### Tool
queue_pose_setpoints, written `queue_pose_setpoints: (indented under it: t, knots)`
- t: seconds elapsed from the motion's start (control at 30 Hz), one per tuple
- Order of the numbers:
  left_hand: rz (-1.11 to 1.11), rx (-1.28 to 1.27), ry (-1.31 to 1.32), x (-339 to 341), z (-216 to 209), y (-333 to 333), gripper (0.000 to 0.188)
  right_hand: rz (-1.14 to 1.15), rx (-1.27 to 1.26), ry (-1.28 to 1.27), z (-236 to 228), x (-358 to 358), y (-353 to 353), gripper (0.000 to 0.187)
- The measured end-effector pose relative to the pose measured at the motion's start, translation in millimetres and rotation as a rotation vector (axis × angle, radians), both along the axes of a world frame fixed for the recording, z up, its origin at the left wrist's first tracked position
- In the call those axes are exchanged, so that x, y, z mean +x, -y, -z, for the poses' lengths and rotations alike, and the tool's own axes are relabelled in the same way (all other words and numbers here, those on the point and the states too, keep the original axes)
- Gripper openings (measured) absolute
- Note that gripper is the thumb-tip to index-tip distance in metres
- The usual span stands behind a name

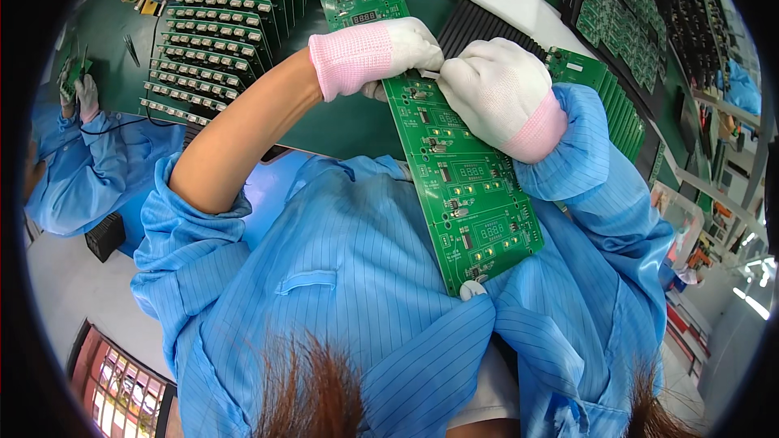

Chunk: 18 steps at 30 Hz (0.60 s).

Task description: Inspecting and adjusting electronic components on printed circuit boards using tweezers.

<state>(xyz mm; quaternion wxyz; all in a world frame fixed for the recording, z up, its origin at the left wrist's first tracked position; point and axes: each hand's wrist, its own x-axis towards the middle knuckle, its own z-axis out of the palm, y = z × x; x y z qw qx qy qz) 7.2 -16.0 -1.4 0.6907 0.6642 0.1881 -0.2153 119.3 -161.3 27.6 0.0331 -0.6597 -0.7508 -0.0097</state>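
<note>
A long green circuit board panel (454, 186) slants from the far side of the table toward my chest, its near end against my blue smock. Rows of digit displays and small parts repeat along it. My left hand (398, 47), in a white glove with a pink cuff, is closed around the panel's left edge, with fingers over its top face. My right hand (501, 91), gloved alike, is closed in a pinch beside the left fingertips. A small pale piece (429, 75) shows between the two hands; its kind is unclear.
Upright boards (231, 32) stand in rows at the left on the green table. Black ribbed racks (491, 28) and stacked green boards (596, 89) lie at the right. Tweezers (131, 49) rest farther left. A co-worker's gloved hands (85, 97) handle a board at far left.
</note>
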Motion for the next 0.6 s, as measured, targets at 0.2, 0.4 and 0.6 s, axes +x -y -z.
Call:
queue_pose_setpoints:
  t: [0.2,0.4,0.6]
  knots:
    - [0.01,-0.025,-0.022,-1,-4,-1,0.022,-0.044,0.042,0.011,3,3,1,0.009]
    - [0.001,0.009,-0.009,-1,-3,-1,0.021,-0.01,-0.007,0.026,1,0,-2,0.008]
    - [-0.021,0.031,-0.027,3,-6,1,0.022,0.055,-0.024,-0.034,7,7,-1,0.009]
